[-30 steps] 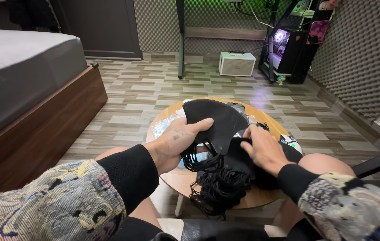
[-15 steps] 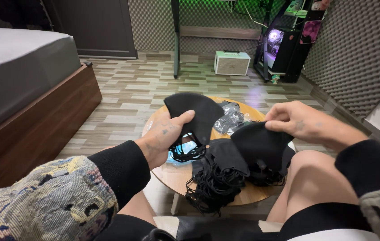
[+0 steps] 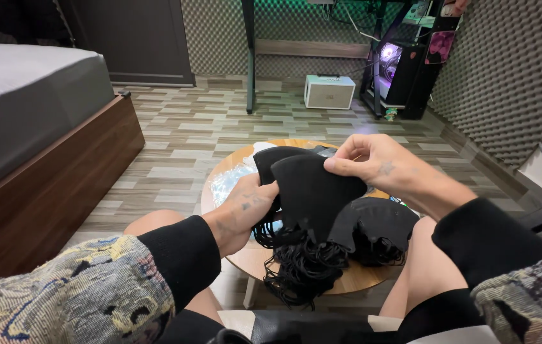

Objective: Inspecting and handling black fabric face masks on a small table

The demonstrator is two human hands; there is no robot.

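Black fabric fills both hands: the right hand [image 3: 379, 167] pinches the top edge of a black face mask [image 3: 315, 191] between thumb and fingertips and holds it up over the small round wooden table [image 3: 360, 280], where half a second ago it was only lifting clear of the heap near the table's right side. The left hand [image 3: 245, 210] has come off the tabletop and now closes on the mask's left edge, with a second black mask [image 3: 271, 159] just behind it. So one mask is now singled out from the rest, held between both hands above the pile. Below hang tangled black ear loops [image 3: 299, 267], and more black masks [image 3: 376, 226] lie heaped on the table beside clear plastic wrapping [image 3: 226, 181].
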